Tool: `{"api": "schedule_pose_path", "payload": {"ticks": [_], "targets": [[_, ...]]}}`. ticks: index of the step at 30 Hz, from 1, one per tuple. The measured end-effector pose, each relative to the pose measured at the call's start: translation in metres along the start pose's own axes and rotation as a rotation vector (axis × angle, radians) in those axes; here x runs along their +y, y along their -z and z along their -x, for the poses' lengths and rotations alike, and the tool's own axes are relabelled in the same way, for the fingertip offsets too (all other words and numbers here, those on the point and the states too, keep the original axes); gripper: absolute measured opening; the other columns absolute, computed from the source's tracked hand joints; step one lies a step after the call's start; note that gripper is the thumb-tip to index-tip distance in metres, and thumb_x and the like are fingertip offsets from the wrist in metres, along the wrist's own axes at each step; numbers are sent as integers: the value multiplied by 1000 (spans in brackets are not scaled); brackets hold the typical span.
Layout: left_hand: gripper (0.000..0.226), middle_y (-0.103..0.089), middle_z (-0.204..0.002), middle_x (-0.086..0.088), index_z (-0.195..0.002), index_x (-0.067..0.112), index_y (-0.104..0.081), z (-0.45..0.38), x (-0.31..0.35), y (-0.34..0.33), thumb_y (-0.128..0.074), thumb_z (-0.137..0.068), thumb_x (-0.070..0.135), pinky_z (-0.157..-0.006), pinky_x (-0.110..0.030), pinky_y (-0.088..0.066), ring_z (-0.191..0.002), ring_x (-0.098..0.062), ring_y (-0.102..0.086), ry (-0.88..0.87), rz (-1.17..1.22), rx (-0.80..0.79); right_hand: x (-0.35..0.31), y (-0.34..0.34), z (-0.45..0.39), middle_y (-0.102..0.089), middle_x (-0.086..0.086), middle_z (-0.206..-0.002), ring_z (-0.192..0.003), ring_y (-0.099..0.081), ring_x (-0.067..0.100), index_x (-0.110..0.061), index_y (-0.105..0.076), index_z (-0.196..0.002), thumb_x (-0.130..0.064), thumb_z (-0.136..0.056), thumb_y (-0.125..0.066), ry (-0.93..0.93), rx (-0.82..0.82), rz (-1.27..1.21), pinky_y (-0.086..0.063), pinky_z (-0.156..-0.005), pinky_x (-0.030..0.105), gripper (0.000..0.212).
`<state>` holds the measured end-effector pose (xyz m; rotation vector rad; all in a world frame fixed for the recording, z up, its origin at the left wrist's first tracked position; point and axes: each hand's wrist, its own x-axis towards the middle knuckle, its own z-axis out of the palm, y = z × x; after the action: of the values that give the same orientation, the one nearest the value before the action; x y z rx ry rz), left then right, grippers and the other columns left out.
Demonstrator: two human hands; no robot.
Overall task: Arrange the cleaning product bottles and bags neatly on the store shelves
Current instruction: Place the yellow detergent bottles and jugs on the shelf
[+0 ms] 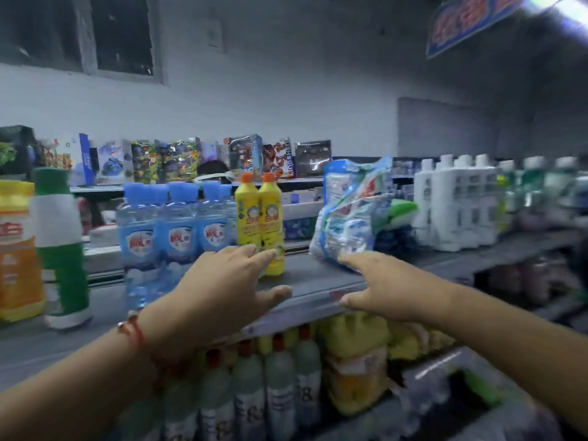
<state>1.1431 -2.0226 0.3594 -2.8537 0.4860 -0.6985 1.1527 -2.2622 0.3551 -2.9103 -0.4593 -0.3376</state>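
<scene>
Yellow dish-soap bottles [264, 218] with orange caps stand as a pair on the top shelf [318, 281], upright and touching each other, back from its front edge. Their labels carry a round picture and some writing too blurred for me to read. My left hand [229, 281] reaches over the front edge with the fingers straight and spread, the fingertips at the base of the pair; whether they touch it I cannot tell. My right hand [378, 281] is stretched out too, fingers straight, the tips against the bottom of the detergent bags [350, 211], which lean in a bundle just right of the yellow pair. The bags are blue, white and red, and their print is not legible.

Left of the yellow pair stand clear blue bottles [171, 230] with blue caps, packed side by side, each with a red-and-white label I cannot make out. Further left near the front edge stand a green-and-white bottle [62, 246] and an orange-and-yellow bottle [17, 249] with large red characters. White bottles [455, 205] crowd the right end of the shelf. On my left wrist is a red cord bracelet [135, 329]. Below the shelf, more bottles [280, 383] with red caps stand in rows beside yellow bags [356, 361]. Boxed toys [178, 160] line a far shelf, one box reading "KINGSHIELD"-like letters, unclear.
</scene>
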Motion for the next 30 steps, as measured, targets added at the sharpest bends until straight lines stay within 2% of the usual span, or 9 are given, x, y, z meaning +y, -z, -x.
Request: {"api": "schedule_pose_path", "payload": {"ticks": [6, 11, 14, 19, 23, 30], "targets": [[80, -40, -156, 3, -158, 34, -24, -84, 161, -19, -38, -92, 76, -102, -37, -47, -137, -22, -46, -218, 160, 15, 166, 34, 74, -25, -1, -165, -143, -39, 21, -28, -26, -158, -46, -95, -64, -302, -16, -25, -39, -110, 34, 76], [80, -37, -158, 2, -159, 35, -21, -149, 263, -26, -38, -92, 76, -105, -40, -45, -138, -25, -44, -347, 214, 24, 266, 55, 120, -28, 0, -163, -134, -48, 22, -27, -29, -157, -46, -93, -66, -508, 39, -49, -45, -100, 31, 76], [77, -42, -155, 0, -156, 33, -28, -186, 314, -28, -40, -92, 74, -105, -42, -46, -137, -26, -46, -394, 220, 59, 313, 61, 135, -34, 0, -160, -135, -47, 22, -28, -33, -156, -48, -92, -65, -581, 107, -70, -45, -104, 35, 74], [72, -53, -145, 0, -152, 32, -33, -246, 381, -43, -41, -93, 73, -100, -41, -50, -127, -25, -55, -449, 234, 119, 376, 57, 126, -33, 0, -161, -140, -42, 22, -29, -32, -156, -49, -94, -62, -588, 155, -87, -41, -111, 40, 71], [73, -51, -146, 0, -153, 33, -31, -302, 423, -71, -40, -93, 73, -103, -42, -46, -131, -25, -51, -419, 239, 149, 430, 47, 89, -42, 0, -152, -135, -46, 22, -27, -39, -152, -45, -94, -63, -531, 166, -50, -44, -107, 37, 65], [72, -49, -148, 0, -154, 32, -31, -419, 482, -119, -42, -94, 70, -103, -39, -45, -131, -25, -50, -359, 240, 186, 547, 31, 7, -41, -5, -153, -138, -43, 19, -31, -36, -152, -45, -94, -62, -444, 116, -40, -41, -110, 37, 65]]}}
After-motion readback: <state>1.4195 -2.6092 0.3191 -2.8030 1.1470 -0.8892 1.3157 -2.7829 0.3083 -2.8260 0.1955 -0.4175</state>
